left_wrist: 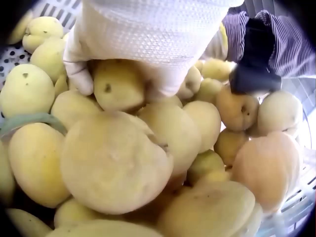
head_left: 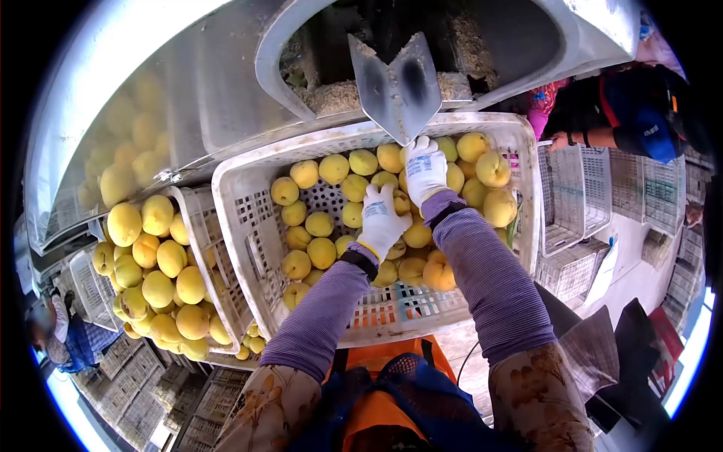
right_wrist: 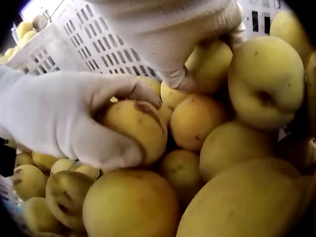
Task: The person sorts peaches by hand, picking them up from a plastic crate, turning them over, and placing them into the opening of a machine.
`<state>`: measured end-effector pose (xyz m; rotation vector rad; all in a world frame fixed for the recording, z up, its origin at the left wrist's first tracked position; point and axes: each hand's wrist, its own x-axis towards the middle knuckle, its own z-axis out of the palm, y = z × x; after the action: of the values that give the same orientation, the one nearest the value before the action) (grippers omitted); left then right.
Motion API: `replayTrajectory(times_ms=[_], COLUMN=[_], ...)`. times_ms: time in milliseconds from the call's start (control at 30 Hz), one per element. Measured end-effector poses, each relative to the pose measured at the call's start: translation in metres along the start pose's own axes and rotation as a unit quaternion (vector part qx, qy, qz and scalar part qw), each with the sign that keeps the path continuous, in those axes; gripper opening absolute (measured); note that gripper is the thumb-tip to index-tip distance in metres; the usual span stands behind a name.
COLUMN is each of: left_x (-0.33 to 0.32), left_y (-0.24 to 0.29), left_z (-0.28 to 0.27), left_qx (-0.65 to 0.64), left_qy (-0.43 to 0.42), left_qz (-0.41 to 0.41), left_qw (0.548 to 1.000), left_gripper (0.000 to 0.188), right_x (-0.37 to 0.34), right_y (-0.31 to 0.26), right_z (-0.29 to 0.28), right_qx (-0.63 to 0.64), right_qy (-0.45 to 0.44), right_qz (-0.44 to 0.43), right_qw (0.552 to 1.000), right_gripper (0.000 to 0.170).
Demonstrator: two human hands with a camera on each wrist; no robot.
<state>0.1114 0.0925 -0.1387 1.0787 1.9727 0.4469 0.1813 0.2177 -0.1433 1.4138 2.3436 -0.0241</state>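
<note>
Yellow peaches (head_left: 320,224) fill much of a white plastic crate (head_left: 248,211) in front of me. My left hand (head_left: 382,220), in a white glove, reaches into its middle. In the right wrist view its thumb and fingers are curled round a peach (right_wrist: 140,123) with a brown blemish on its skin. My gloved right hand (head_left: 426,167) is farther back, just below the tip of a metal chute (head_left: 399,90). It grips a greenish-yellow peach (right_wrist: 212,64), whose far side is hidden by the glove. Other peaches lie close around both hands.
A second crate (head_left: 199,248), heaped with peaches (head_left: 158,286), stands at the left. The metal machine housing (head_left: 226,83) rises behind the crates. Stacked crates (head_left: 561,196) are at the right, with another person (head_left: 648,113) beside them.
</note>
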Motion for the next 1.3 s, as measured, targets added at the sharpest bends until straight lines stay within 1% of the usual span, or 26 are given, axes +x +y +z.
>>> replayTrajectory(times_ms=[33, 67, 100, 133, 167, 233, 300, 333, 433, 567, 600, 633, 667, 700, 733, 767, 867, 967, 1033, 1067, 1100, 1167, 1200, 1233, 1267, 1300], left_x=[-0.003, 0.000, 0.005, -0.011, -0.024, -0.052, -0.079, -0.089, -0.112, -0.136, -0.133, -0.126, -0.120, -0.118, -0.119, -0.120, -0.121, -0.119, -0.114, -0.110, -0.107, -0.105, -0.105, -0.103, -0.104, -0.105], left_y=[-0.008, -0.017, -0.048, -0.039, -0.047, -0.032, 0.006, 0.017, 0.046, 0.095, 0.093, 0.091, 0.088, 0.084, 0.085, 0.083, 0.069, 0.075, 0.075, 0.077, 0.079, 0.086, 0.090, 0.094, 0.096, 0.104], left_z=[-0.005, -0.016, -0.022, -0.058, -0.080, -0.109, -0.135, -0.146, -0.180, -0.232, -0.237, -0.237, -0.234, -0.231, -0.223, -0.219, -0.213, -0.218, -0.220, -0.220, -0.219, -0.218, -0.220, -0.224, -0.231, -0.231], left_qx=[-0.026, -0.078, -0.262, -0.461, -0.593, -0.735, -0.761, -0.765, -0.748, -0.688, -0.679, -0.668, -0.658, -0.648, -0.630, -0.637, -0.662, -0.672, -0.688, -0.685, -0.682, -0.662, -0.661, -0.660, -0.634, -0.642], left_qy=[0.027, 0.031, 0.000, -0.049, -0.082, -0.142, -0.163, -0.130, -0.110, -0.110, -0.146, -0.131, -0.115, -0.098, -0.054, -0.067, -0.090, -0.102, -0.106, -0.104, -0.105, -0.089, -0.089, -0.088, -0.103, -0.115], left_qz=[-0.005, -0.079, -0.119, -0.133, -0.137, -0.071, 0.008, 0.021, 0.065, 0.151, 0.170, 0.168, 0.164, 0.155, 0.117, 0.118, 0.111, 0.116, 0.132, 0.148, 0.161, 0.183, 0.188, 0.194, 0.195, 0.211], left_qw=[0.999, 0.993, 0.958, 0.876, 0.789, 0.659, 0.628, 0.631, 0.652, 0.702, 0.699, 0.713, 0.726, 0.740, 0.766, 0.759, 0.736, 0.724, 0.706, 0.706, 0.706, 0.721, 0.721, 0.720, 0.741, 0.728], left_gripper=[0.076, 0.073, 0.068, 0.066, 0.062, 0.066, 0.068, 0.073, 0.080, 0.083, 0.077, 0.075, 0.074, 0.072, 0.073, 0.072, 0.073, 0.078, 0.085, 0.085, 0.086, 0.084, 0.084, 0.084, 0.088, 0.091], right_x=[-0.007, -0.012, -0.014, -0.026, -0.039, -0.070, -0.109, -0.121, -0.150, -0.162, -0.162, -0.160, -0.145, -0.125, -0.100, -0.076, -0.046, -0.025, -0.023, -0.023, -0.019, -0.037, -0.053, -0.067, -0.094, -0.112], right_y=[-0.001, 0.002, 0.003, 0.011, 0.015, 0.014, -0.003, -0.003, 0.007, 0.023, 0.026, 0.027, 0.021, 0.016, 0.011, 0.005, -0.009, -0.011, -0.008, -0.005, 0.003, 0.028, 0.030, 0.028, 0.025, 0.019], right_z=[-0.009, -0.022, -0.039, -0.044, -0.059, -0.100, -0.130, -0.140, -0.191, -0.242, -0.251, -0.256, -0.250, -0.250, -0.230, -0.210, -0.202, -0.202, -0.221, -0.231, -0.242, -0.284, -0.286, -0.276, -0.269, -0.260], right_qx=[0.030, 0.058, 0.088, 0.305, 0.448, 0.661, 0.814, 0.783, 0.533, 0.587, 0.607, 0.626, 0.614, 0.603, 0.525, 0.441, 0.387, 0.383, 0.417, 0.417, 0.431, 0.524, 0.579, 0.609, 0.563, 0.545], right_qy=[-0.018, -0.032, -0.040, -0.015, -0.021, -0.018, -0.016, 0.014, 0.195, 0.236, 0.251, 0.267, 0.319, 0.317, 0.336, 0.356, 0.438, 0.452, 0.410, 0.416, 0.425, 0.186, 0.236, 0.338, 0.347, 0.339], right_qz=[0.005, 0.010, 0.015, 0.067, 0.087, -0.024, -0.073, -0.087, -0.106, -0.105, -0.111, -0.117, -0.086, -0.038, -0.020, -0.001, 0.009, 0.012, 0.016, 0.012, -0.032, -0.055, -0.098, -0.156, -0.184, -0.202], right_qw=[0.999, 0.998, 0.995, 0.950, 0.889, 0.750, 0.575, 0.616, 0.816, 0.768, 0.746, 0.723, 0.717, 0.731, 0.782, 0.824, 0.811, 0.805, 0.811, 0.808, 0.795, 0.829, 0.774, 0.701, 0.727, 0.740], right_gripper=[0.058, 0.060, 0.061, 0.073, 0.078, 0.080, 0.075, 0.072, 0.083, 0.087, 0.087, 0.087, 0.085, 0.083, 0.083, 0.083, 0.082, 0.077, 0.083, 0.081, 0.075, 0.071, 0.073, 0.081, 0.083, 0.084])
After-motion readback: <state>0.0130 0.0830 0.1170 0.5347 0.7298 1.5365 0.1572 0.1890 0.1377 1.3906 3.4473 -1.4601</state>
